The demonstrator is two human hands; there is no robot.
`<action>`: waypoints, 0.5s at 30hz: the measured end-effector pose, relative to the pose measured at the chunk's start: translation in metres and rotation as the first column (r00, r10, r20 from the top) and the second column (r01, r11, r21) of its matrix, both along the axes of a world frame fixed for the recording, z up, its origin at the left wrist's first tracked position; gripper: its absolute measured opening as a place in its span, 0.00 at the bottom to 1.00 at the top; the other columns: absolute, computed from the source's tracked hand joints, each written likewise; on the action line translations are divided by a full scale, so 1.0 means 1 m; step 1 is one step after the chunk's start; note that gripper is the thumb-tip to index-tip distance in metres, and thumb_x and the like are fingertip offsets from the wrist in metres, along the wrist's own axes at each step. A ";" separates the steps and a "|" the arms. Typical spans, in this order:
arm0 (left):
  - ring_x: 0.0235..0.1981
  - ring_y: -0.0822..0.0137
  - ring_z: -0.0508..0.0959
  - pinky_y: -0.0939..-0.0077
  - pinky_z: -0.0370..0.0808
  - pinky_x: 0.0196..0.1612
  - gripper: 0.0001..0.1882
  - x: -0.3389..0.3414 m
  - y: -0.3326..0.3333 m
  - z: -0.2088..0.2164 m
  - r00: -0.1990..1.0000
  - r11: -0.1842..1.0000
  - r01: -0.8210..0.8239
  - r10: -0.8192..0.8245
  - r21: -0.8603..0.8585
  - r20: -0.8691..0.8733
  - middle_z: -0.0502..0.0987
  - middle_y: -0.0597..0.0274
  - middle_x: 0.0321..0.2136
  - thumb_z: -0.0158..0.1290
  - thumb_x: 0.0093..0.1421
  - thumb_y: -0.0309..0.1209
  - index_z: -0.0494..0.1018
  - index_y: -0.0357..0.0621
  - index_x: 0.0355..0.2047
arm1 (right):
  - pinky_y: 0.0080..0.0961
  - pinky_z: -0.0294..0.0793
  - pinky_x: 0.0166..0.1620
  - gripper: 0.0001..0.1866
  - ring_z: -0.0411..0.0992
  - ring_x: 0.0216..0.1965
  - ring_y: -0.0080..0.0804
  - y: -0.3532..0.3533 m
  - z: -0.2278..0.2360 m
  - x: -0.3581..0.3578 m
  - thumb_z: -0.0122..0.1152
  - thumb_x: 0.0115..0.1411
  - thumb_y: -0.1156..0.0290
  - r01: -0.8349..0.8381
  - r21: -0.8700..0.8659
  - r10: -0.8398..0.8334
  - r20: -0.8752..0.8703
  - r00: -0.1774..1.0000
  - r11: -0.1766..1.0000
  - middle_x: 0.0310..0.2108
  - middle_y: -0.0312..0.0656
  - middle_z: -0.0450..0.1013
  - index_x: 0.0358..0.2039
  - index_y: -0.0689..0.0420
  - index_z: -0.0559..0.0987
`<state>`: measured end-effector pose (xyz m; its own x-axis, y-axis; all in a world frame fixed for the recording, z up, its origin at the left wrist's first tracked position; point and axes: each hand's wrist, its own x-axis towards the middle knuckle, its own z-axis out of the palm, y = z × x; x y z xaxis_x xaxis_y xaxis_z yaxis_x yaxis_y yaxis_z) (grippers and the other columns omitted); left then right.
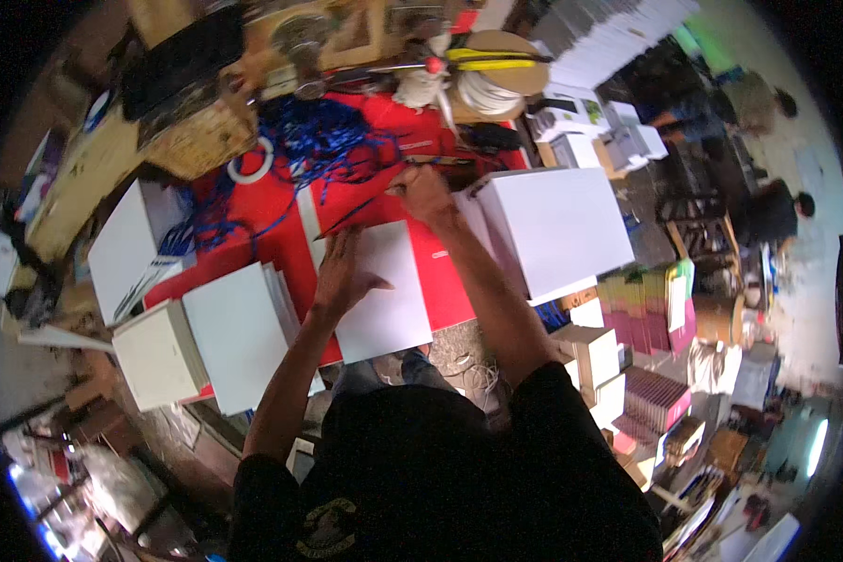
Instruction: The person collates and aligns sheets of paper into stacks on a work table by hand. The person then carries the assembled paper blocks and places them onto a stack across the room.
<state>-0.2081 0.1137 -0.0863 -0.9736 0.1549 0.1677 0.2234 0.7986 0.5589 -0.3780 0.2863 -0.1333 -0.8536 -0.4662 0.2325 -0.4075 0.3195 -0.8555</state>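
The white paper [395,314] lies flat on the red tabletop [451,298], right in front of the person's body. Its long axis runs away from the body, with the far end tipped a bit to the left, so it's kinda slanted rather than dead straight. It's a smooth, matte, plain rectangle with crisp corners; can't really tell if it's one sheet or a thin stack.

Past its far edge there's a messy heap of ribbon [314,136], all shiny blue tangles, with a smooth white ring [235,175] just left of the heap, also beyond the paper. Further out, past the paper's far right corner, sits a round spool [489,96] wound with white cord. Off to the paper's right is a big boxy white stack [571,225], and to its left are a pale bluish stack [237,328] and then a cream one with a blocky shape.

Hands are apart. The left hand [344,271] is pretty much flat on the paper's far left part, fingers pointing away, thumb spread inward across the sheet. The right hand [425,195] is up past the far right corner, fingers curled in and pinching a thin blue strand [361,212], which slants down toward the left fingertips; can't tell if those touch it.
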 end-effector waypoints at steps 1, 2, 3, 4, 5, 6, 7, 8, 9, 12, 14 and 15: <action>0.61 0.44 0.62 0.51 0.57 0.65 0.62 0.003 0.003 -0.006 0.998 1.000 -0.007 0.007 0.007 -0.063 0.64 0.43 0.59 0.73 0.31 0.47 0.54 0.35 0.64 | 0.40 0.76 0.43 0.07 0.78 0.37 0.44 0.007 -0.011 0.003 0.64 0.54 0.63 0.090 -0.362 -0.038 0.148 0.988 0.928 0.32 0.45 0.79 0.31 0.51 0.84; 0.61 0.44 0.62 0.51 0.57 0.65 0.62 0.005 0.006 -0.013 0.997 0.999 0.037 -0.036 0.018 -0.068 0.64 0.43 0.59 0.73 0.31 0.47 0.54 0.35 0.64 | 0.39 0.77 0.41 0.07 0.78 0.35 0.44 0.017 -0.019 0.007 0.66 0.53 0.64 0.181 -0.674 -0.025 0.235 0.972 0.717 0.30 0.44 0.79 0.31 0.51 0.84; 0.60 0.44 0.62 0.51 0.58 0.64 0.62 0.016 -0.010 -0.021 0.995 0.999 -0.034 0.033 -0.004 -0.090 0.64 0.43 0.58 0.73 0.31 0.46 0.55 0.37 0.64 | 0.39 0.77 0.40 0.07 0.78 0.35 0.44 -0.001 -0.007 0.025 0.65 0.52 0.66 0.081 -0.264 -0.097 -0.050 0.994 0.961 0.30 0.44 0.79 0.31 0.52 0.84; 0.60 0.45 0.63 0.51 0.59 0.63 0.62 0.023 -0.019 -0.025 0.989 0.995 -0.095 0.092 -0.017 -0.118 0.65 0.43 0.57 0.74 0.30 0.45 0.55 0.38 0.64 | 0.39 0.77 0.40 0.06 0.78 0.35 0.44 -0.011 0.010 0.043 0.65 0.52 0.68 0.110 0.229 -0.027 -0.337 0.941 0.967 0.30 0.45 0.79 0.31 0.53 0.84; 0.60 0.45 0.63 0.51 0.59 0.63 0.62 0.026 -0.019 -0.021 0.990 0.997 -0.078 0.075 -0.016 -0.118 0.65 0.43 0.57 0.74 0.30 0.45 0.55 0.38 0.64 | 0.39 0.77 0.40 0.06 0.78 0.35 0.44 -0.014 0.031 0.057 0.65 0.52 0.68 0.127 0.229 -0.043 -0.338 0.940 0.965 0.30 0.45 0.79 0.31 0.53 0.84; 0.59 0.46 0.63 0.51 0.59 0.63 0.62 0.024 -0.015 -0.012 0.990 0.992 -0.124 0.122 -0.022 -0.077 0.65 0.45 0.57 0.74 0.31 0.45 0.54 0.41 0.65 | 0.39 0.77 0.40 0.06 0.78 0.35 0.44 -0.012 0.053 0.068 0.64 0.51 0.70 0.182 0.173 -0.108 -0.370 0.923 0.968 0.30 0.45 0.79 0.31 0.53 0.84; 0.59 0.47 0.63 0.52 0.59 0.62 0.62 0.020 -0.008 -0.007 0.988 0.989 -0.149 0.149 -0.023 -0.032 0.65 0.46 0.57 0.74 0.31 0.45 0.54 0.43 0.65 | 0.39 0.77 0.40 0.07 0.78 0.34 0.45 -0.001 0.058 0.075 0.64 0.51 0.70 0.241 0.152 -0.166 -0.389 0.906 0.959 0.30 0.46 0.79 0.31 0.53 0.84; 0.54 0.47 0.68 0.55 0.65 0.58 0.53 0.014 0.000 -0.002 0.988 0.993 -0.100 0.106 0.054 -0.109 0.69 0.49 0.51 0.74 0.31 0.44 0.64 0.44 0.60 | 0.39 0.77 0.40 0.07 0.78 0.34 0.45 0.008 0.062 0.082 0.63 0.51 0.71 0.294 0.133 -0.218 -0.406 0.887 0.947 0.30 0.46 0.79 0.31 0.54 0.83; 0.49 0.49 0.70 0.57 0.68 0.54 0.45 0.010 -0.006 -0.004 0.988 0.986 -0.067 0.088 0.156 -0.130 0.71 0.50 0.47 0.74 0.32 0.42 0.70 0.42 0.52 | 0.38 0.77 0.40 0.07 0.78 0.34 0.45 0.014 0.060 0.083 0.62 0.51 0.72 0.296 0.197 -0.199 -0.402 0.894 0.935 0.29 0.46 0.79 0.32 0.53 0.84; 0.38 0.60 0.75 0.69 0.74 0.43 0.24 0.014 -0.060 -0.031 0.991 0.842 -0.016 0.085 0.539 -0.104 0.73 0.58 0.37 0.74 0.36 0.33 0.76 0.36 0.31 | 0.37 0.77 0.40 0.09 0.78 0.34 0.44 0.022 0.062 0.107 0.62 0.51 0.73 0.270 0.361 -0.227 -0.159 0.961 0.893 0.29 0.47 0.79 0.34 0.52 0.85; 0.40 0.66 0.75 0.76 0.75 0.41 0.22 0.021 -0.080 -0.031 0.963 0.474 -0.259 0.061 0.842 0.262 0.73 0.61 0.40 0.72 0.39 0.25 0.75 0.36 0.34 | 0.41 0.74 0.38 0.08 0.77 0.33 0.47 0.037 0.050 0.151 0.60 0.52 0.71 0.093 0.381 -0.173 0.183 0.968 0.920 0.30 0.52 0.77 0.32 0.55 0.82; 0.42 0.66 0.75 0.78 0.75 0.41 0.23 0.021 -0.076 -0.016 0.980 0.569 -0.196 0.091 0.799 0.175 0.73 0.61 0.42 0.71 0.40 0.23 0.75 0.37 0.37 | 0.45 0.72 0.35 0.08 0.75 0.32 0.50 0.058 0.036 0.178 0.58 0.52 0.69 -0.031 0.299 -0.053 0.268 0.962 0.954 0.31 0.57 0.75 0.30 0.59 0.80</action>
<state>-0.1873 0.0374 -0.1024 -0.9892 -0.1378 0.0495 0.0475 0.0179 0.9987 -0.1998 0.3441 -0.0974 -0.8699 -0.4683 -0.1549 -0.1700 0.5794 -0.7971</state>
